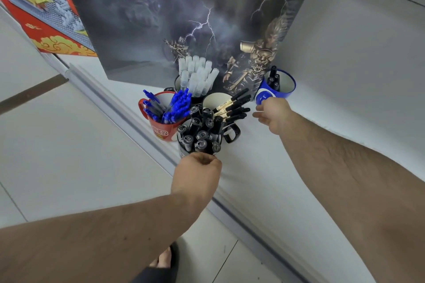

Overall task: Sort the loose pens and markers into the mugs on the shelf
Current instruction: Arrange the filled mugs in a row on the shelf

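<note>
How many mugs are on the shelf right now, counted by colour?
Red mug: 1
Blue mug: 1
Black mugs: 3, one with clear-capped pens, one with tan pens, one nearest with black markers
Total: 5 mugs

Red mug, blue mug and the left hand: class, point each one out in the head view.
red mug [163,130]: head view, front wall.
blue mug [281,94]: head view, outer wall below the rim.
left hand [197,173]: head view, back of the hand.

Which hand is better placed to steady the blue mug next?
Right. The right hand is already beside the blue mug, fingers near its handle; the left hand is down at the front black mug.
</note>
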### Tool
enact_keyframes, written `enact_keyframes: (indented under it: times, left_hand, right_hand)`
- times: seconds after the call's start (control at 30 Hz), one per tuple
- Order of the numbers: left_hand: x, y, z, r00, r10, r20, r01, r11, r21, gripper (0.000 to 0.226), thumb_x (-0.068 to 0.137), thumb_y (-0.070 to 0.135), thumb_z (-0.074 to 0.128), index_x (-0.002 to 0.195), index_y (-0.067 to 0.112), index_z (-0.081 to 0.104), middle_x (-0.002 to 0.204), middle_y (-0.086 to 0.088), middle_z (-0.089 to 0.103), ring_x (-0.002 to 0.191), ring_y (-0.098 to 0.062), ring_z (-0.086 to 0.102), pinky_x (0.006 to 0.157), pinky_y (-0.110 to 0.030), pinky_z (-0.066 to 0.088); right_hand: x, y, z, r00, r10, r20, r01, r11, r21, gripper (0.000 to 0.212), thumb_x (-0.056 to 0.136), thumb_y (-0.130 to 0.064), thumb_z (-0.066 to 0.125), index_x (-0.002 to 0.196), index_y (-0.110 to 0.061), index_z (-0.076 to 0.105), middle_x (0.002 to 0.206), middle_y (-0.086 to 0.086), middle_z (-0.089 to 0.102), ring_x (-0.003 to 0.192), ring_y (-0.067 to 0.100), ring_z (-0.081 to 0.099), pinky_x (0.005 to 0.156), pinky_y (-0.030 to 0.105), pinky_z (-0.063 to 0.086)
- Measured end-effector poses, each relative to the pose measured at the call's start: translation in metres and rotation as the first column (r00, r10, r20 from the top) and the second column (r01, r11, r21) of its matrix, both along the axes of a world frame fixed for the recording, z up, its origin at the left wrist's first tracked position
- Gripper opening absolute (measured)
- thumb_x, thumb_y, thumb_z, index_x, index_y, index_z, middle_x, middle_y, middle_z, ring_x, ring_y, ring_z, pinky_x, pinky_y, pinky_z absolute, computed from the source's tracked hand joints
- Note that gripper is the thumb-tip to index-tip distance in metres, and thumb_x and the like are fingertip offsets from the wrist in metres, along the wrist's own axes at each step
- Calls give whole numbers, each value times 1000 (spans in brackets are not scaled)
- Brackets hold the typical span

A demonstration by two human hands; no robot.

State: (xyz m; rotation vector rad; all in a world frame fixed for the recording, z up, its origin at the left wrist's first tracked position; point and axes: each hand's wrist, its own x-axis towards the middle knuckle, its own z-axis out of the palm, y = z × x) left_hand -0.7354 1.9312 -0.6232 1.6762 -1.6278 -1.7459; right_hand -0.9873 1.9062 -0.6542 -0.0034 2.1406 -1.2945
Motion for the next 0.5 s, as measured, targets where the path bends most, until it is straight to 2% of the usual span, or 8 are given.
enact_keyframes:
  times: [0.07,0.17,0.2,0.27,0.33,0.43,0.5]
  left_hand:
    - [-1,1,2,998,55,-4,-55,998,39,7,87,21,60,86,19,66,70,3,63,64,-16,58,53,-22,41]
    - [-1,0,1,993,121,5,-121,985,120,11,88,23,61,90,12,64,69,-4,57,63,-20,51,53,-23,37]
    - [-2,2,1,992,127,10,-127,979,157,13,89,24,61,88,11,63,71,-5,56,63,-21,49,55,-24,36]
    - [-7,7,1,992,124,-7,-119,964,238,17,90,27,62,80,13,59,73,-6,52,64,-22,44,58,-27,35]
    - [-12,11,2,991,122,-53,-101,950,296,22,92,32,63,78,17,56,75,-2,50,68,-19,46,65,-28,38]
    - [-19,10,0,990,122,-70,-95,948,305,23,95,37,61,78,25,52,79,3,53,76,-17,49,77,-29,38]
    - [-21,9,-5,989,133,-57,-114,957,265,24,96,35,59,78,22,53,77,1,54,71,-16,48,73,-28,38]
  right_hand:
    - [12,7,2,996,-46,-77,47,999,23,23,90,-8,45,112,-10,53,101,9,62,70,23,63,61,31,46]
    - [50,30,-7,989,80,-127,-74,996,56,6,81,-11,53,82,-15,56,81,10,56,72,26,54,64,34,39]
    - [66,37,-7,983,160,-90,-156,987,49,7,84,-11,53,82,-16,57,78,7,54,71,26,53,66,35,39]
    - [90,45,-4,960,281,6,-281,960,11,12,92,-13,50,96,-17,60,83,1,56,76,24,57,71,34,43]
    - [98,44,-1,941,337,17,-337,941,-26,13,95,-16,49,99,-17,62,89,-2,59,81,22,60,75,35,45]
    - [103,40,-2,926,378,-16,-378,926,-24,16,96,-22,52,88,-19,64,90,1,64,80,21,61,72,35,46]
    - [110,41,-6,908,419,-11,-419,907,-35,20,98,-27,53,92,-15,67,89,2,64,76,21,58,67,32,43]
